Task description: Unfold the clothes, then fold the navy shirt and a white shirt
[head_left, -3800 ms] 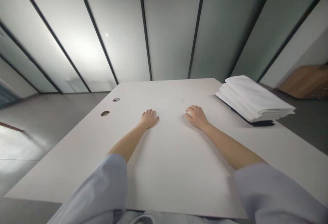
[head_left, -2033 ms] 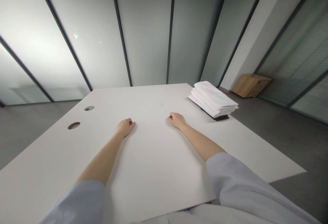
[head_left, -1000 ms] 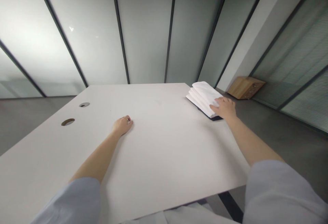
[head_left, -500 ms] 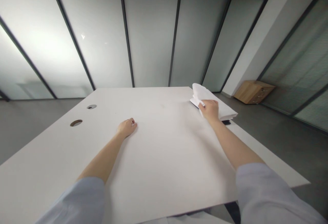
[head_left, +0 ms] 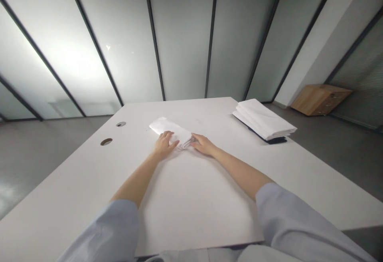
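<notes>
A folded white cloth (head_left: 172, 128) lies slantwise on the white table (head_left: 191, 198), its layered near end toward me. My left hand (head_left: 164, 145) rests at its near left side, thumb and fingers apart. At the near right corner, my right hand (head_left: 205, 144) has its fingertips and thumb closed on the layered edge. Further right, a stack of folded white cloths (head_left: 263, 118) sits on a flat dark item (head_left: 277, 139), of which only the edge shows.
Two round holes pierce the table on the left, a near hole (head_left: 106, 141) and a far hole (head_left: 121, 124). Frosted glass panels (head_left: 182, 38) stand behind the table. A wooden cabinet (head_left: 317, 99) is on the floor at the right.
My right hand has come left from the stack with a folded white cloth, now lying on the table. My left hand has uncurled and moved right onto it. The view has shifted slightly.
</notes>
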`<state>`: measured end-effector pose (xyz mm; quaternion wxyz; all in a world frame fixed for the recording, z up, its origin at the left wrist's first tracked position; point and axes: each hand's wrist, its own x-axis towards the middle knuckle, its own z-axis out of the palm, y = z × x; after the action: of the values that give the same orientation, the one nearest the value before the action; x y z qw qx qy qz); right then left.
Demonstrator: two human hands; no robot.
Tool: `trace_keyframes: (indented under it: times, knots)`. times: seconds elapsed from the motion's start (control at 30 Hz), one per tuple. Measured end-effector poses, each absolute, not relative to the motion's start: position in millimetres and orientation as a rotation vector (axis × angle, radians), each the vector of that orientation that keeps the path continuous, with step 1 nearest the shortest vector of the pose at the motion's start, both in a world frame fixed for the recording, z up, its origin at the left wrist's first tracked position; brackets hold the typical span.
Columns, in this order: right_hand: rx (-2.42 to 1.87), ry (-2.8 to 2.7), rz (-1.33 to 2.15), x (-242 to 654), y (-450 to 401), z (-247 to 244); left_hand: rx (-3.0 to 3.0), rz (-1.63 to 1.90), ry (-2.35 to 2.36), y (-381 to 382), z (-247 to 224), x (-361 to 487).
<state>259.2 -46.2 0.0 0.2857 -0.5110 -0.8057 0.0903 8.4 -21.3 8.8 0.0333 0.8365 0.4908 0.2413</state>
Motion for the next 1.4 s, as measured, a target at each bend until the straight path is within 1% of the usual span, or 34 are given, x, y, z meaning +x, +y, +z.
trace_keyframes:
  times: [0.1,0.27,0.43,0.6,0.67,0.87,0.93,1.03,1.13,1.2,1.27,1.33,1.4]
  knots:
    - [-1.25,-2.228,0.291,249.6,-54.9,-6.6,2.644,0.638,1.469,-25.5,5.7,14.1]
    - [-1.109,-2.274,0.354,240.5,-69.8,0.0,2.642,0.523,1.488,-25.9,3.7,14.5]
    - [-1.253,-2.173,0.326,248.3,-65.3,2.3,2.583,0.52,1.545,-24.2,4.6,22.2]
    - [-1.357,-2.101,0.232,258.7,-56.8,-1.3,2.296,0.676,1.431,-18.9,5.0,27.7]
    - [-1.391,-2.042,0.194,260.5,-55.2,-2.1,2.069,0.753,1.35,-17.9,5.3,25.9]
    - [-1.443,-2.014,0.171,268.1,-49.9,-3.6,1.335,0.977,0.91,-18.2,6.5,29.8]
    - [-1.41,-2.06,0.141,271.1,-48.1,-6.1,1.156,1.121,0.916,-13.6,6.3,32.0]
    - [-1.383,-2.198,0.131,272.1,-47.3,-11.1,1.013,1.292,1.086,-2.1,4.0,26.3]
    - [-1.44,-2.299,0.126,267.5,-49.7,-12.6,1.104,1.353,1.469,7.0,2.3,10.4]
    - [-1.477,-2.326,0.082,263.3,-52.5,-9.8,1.277,1.408,1.788,7.8,3.6,-0.6]
    - [-1.507,-2.34,0.032,259.7,-55.3,-4.8,1.524,1.446,1.994,3.6,7.0,-7.0]
    - [-1.531,-2.336,-0.001,257.4,-57.5,0.0,1.836,1.336,1.938,-4.5,10.5,-6.0]
    - [-1.546,-2.318,-0.02,257.1,-58.3,2.7,2.162,1.071,1.678,-14.9,12.6,1.9]
